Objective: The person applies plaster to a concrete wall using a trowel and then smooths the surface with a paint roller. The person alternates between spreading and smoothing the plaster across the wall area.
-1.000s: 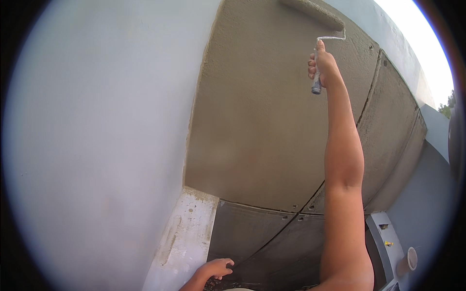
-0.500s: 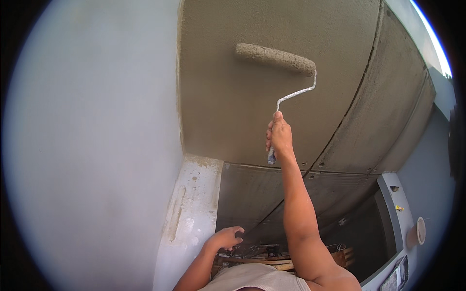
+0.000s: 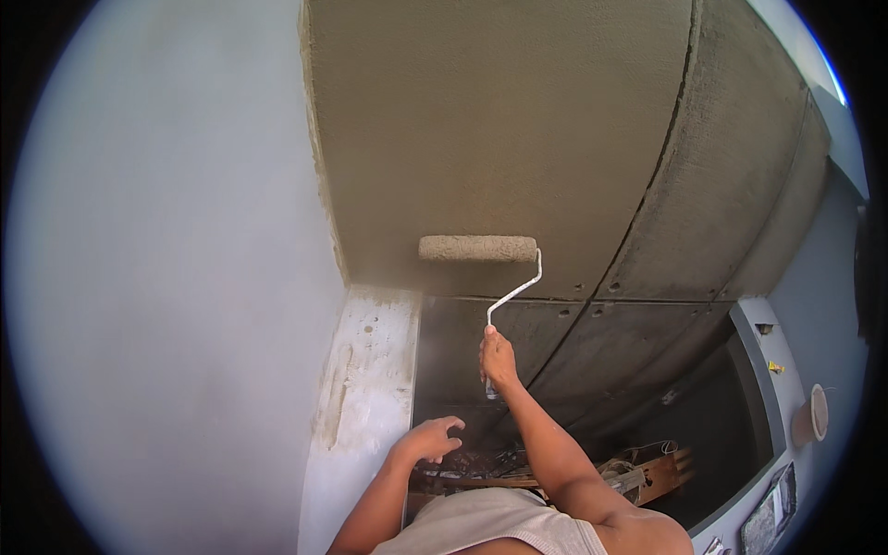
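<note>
My right hand (image 3: 499,359) is wrapped round the handle of a paint roller (image 3: 477,249), thumb up along the grip. The roller's long fuzzy sleeve is caked in grey-brown coating and lies level at the lower part of a grey-brown coated panel (image 3: 499,120). A bent white frame joins sleeve and handle. At the lower middle, my left hand (image 3: 432,439) hangs in front of my body beside a stained white ledge (image 3: 365,370). Its thumb and forefinger are apart and nothing shows in it; the other fingers are partly hidden.
A smooth pale wall (image 3: 176,277) fills the left side. Bare grey panels (image 3: 740,157) with dark seams lie to the right and below. A pale cup (image 3: 811,416) and a dark tray-like thing (image 3: 770,509) sit at the lower right. Wooden pieces (image 3: 661,476) lie below.
The roller has come down the panel toward me and slightly left, with my right arm bending closer. My left hand has barely moved. The view has shifted a little.
</note>
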Available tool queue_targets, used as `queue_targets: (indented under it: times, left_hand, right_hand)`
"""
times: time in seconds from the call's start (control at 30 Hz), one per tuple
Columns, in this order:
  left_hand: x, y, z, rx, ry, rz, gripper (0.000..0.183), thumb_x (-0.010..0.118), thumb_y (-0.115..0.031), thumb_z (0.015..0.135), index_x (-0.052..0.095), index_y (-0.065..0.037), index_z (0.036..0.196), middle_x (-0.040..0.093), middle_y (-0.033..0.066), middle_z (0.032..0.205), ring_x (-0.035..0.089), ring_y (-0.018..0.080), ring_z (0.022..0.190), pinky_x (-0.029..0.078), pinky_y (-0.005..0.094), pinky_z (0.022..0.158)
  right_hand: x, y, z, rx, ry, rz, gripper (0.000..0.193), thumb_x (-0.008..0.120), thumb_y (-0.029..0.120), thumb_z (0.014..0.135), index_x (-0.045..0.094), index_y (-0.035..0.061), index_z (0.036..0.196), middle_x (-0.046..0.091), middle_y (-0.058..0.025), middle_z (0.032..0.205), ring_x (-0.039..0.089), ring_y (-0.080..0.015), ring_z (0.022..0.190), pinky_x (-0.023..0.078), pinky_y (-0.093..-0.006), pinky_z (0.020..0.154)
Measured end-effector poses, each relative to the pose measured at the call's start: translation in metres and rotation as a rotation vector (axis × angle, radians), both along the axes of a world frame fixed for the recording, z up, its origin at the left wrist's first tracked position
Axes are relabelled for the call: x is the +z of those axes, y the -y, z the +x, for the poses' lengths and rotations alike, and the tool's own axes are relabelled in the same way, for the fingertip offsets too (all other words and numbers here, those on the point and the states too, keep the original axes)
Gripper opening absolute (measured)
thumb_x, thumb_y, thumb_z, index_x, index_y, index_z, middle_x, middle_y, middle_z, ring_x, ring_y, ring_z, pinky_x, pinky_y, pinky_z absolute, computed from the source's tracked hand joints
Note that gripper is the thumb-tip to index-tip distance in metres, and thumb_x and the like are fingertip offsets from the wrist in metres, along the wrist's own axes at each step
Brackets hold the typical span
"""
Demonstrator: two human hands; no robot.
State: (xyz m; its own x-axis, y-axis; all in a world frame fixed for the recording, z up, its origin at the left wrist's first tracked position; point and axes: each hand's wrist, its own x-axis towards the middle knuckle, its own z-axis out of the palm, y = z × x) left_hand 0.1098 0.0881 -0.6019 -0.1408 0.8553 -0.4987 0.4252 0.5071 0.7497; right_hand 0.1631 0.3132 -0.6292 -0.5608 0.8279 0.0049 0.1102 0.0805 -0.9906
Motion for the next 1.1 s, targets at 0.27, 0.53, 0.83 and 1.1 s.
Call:
queue_targets:
  times: [0.27,0.53,0.83,1.1]
  left_hand:
    - [-0.003,-0.006,0.004,-0.043,-0.124,-0.058,0.051,0.065,-0.024,0.093,0.055,-0.007,0.14,0.074,0.0176,0.093,0.069,0.0234,0.06,0.055,0.0379,0.062]
    - [-0.01,0.002,0.009,0.101,-0.294,0.015,0.047,0.065,-0.03,0.094,0.058,-0.01,0.136,0.072,0.0137,0.078,0.069,0.0291,0.07,0.054,0.0425,0.072]
    - [0.01,-0.002,0.013,0.588,-0.689,0.401,0.043,0.068,-0.026,0.089,0.062,-0.01,0.129,0.071,0.0139,0.095,0.068,0.0356,0.096,0.052,0.0486,0.085]
    - [-0.011,0.0,0.01,0.789,-0.862,0.448,0.041,0.068,-0.023,0.088,0.064,-0.009,0.127,0.069,0.0179,0.11,0.067,0.0408,0.1,0.052,0.0514,0.087]
  right_hand:
    - [-0.043,0.018,0.072,0.002,0.034,-0.264,0.06,0.042,0.057,0.106,0.053,0.0026,0.084,0.046,-0.0044,0.052,0.046,-0.0156,0.036,0.038,-0.0327,0.033]
    - [-0.046,-0.051,0.143,-0.018,-0.033,-0.315,0.059,0.041,0.061,0.105,0.051,0.0053,0.088,0.046,-0.0029,0.056,0.045,-0.0151,0.039,0.039,-0.0329,0.035]
    - [-0.005,-0.095,0.126,-0.028,-0.093,-0.115,0.056,0.041,0.052,0.108,0.054,0.0028,0.083,0.049,-0.0058,0.053,0.049,-0.0166,0.038,0.041,-0.0336,0.036]
    - [0.12,-0.162,0.075,-0.204,-0.136,0.351,0.064,0.038,0.054,0.108,0.057,-0.0005,0.08,0.058,-0.0138,0.065,0.064,-0.0305,0.064,0.049,-0.0457,0.064]
